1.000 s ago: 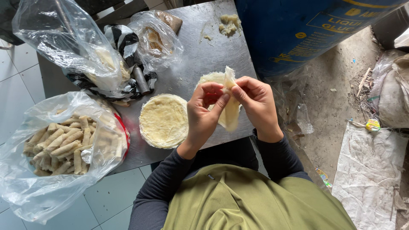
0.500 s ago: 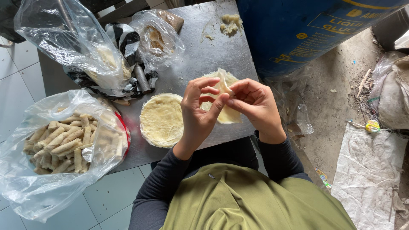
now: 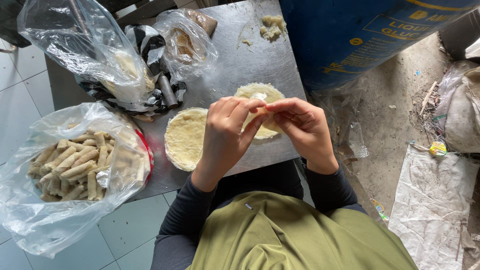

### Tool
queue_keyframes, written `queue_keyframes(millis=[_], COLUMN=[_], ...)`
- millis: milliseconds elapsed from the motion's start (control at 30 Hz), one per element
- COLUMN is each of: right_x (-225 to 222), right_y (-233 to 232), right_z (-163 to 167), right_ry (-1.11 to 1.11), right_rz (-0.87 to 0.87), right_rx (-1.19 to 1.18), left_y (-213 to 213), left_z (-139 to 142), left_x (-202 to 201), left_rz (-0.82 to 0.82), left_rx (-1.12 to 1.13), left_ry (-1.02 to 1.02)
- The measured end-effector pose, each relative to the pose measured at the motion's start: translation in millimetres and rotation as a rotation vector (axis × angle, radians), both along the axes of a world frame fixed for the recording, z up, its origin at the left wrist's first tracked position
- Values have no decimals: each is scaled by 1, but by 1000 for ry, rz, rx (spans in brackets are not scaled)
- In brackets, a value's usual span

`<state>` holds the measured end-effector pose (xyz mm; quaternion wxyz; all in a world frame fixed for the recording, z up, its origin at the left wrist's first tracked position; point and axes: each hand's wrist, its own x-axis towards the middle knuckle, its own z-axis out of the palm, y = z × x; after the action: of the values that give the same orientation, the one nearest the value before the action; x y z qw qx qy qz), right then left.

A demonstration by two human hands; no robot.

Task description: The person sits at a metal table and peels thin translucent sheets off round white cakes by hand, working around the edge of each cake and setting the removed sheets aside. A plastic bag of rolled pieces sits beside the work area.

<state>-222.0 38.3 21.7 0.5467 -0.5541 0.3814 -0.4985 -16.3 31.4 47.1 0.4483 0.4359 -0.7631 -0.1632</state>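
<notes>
a thin round pale pastry wrapper lies flat on the grey metal tabletop, a dab of white filling near its far edge. the left hand and right hand meet over its near edge, fingers pinching it up, seemingly starting a fold. rolling calls for even, gentle pressure. beside it sits a stack of round wrappers; left, a clear bag of finished rolls.

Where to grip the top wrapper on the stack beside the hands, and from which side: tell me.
Take the top wrapper at its left rim, coming in from the left with flat fingers. It is a thin, limp round lying flat on the stack, so only the edge can be lifted. The left hand crowds the right side, and both hands are busy with the wrapper being filled.
</notes>
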Motion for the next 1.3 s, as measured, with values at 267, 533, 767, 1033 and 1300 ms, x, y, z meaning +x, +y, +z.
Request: queue_keyframes(millis=[267,533,767,1033,1300], right_x=[7,8,9,4,-3], right_y=[7,12,13,-3,-3], right_z=[8,21,23,-4,-9], right_ry=[2,47,-42,-129,-281], right_rz=[-82,-81,-41,-14,56], right_rx=[-2,-11,81,187,271], left_y=[7,3,4,6,7], left_z=[1,-12,-29,-37,-25], left_x=[3,-2,-18,-23,-10], left_rz=[-38,41,135,143,-29], left_rx=[-302,-377,-305,-163,21], left_ry=[-212,-144,37,250,355])
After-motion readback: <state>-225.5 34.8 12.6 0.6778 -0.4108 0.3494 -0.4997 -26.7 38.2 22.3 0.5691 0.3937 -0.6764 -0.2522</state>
